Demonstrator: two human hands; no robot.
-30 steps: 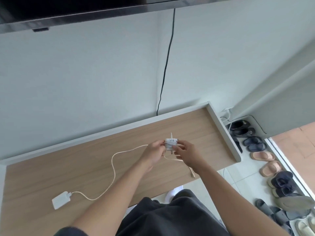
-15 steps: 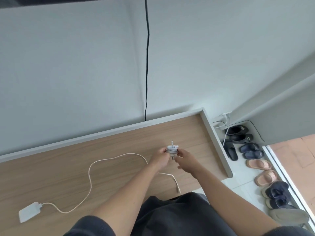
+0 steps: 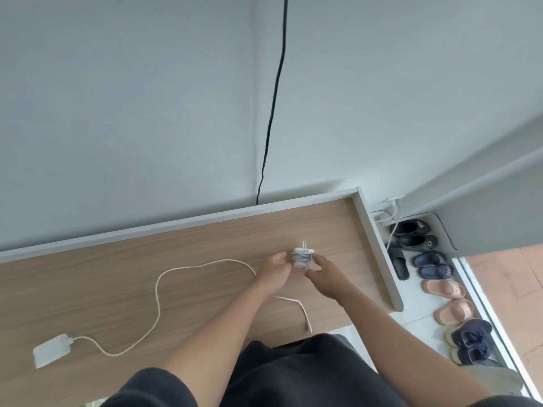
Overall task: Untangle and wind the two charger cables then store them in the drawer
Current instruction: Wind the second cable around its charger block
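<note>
charger cables: the wound one [image 3: 302, 257] is sitting just above the wooden tabletop [image 3: 205, 239], and i'm steadying it with my left hand [image 3: 274, 276] at its left side while my right hand [image 3: 324, 277] is hanging slack-fingered just beside it. whether the left is really pinching it, i can't tell. it's looking light and springy, so i'm judging the middle of the wraps is the place to take it. the loose cable [image 3: 158, 295] is lying limp, running to its flat adapter [image 3: 51, 349].
</note>
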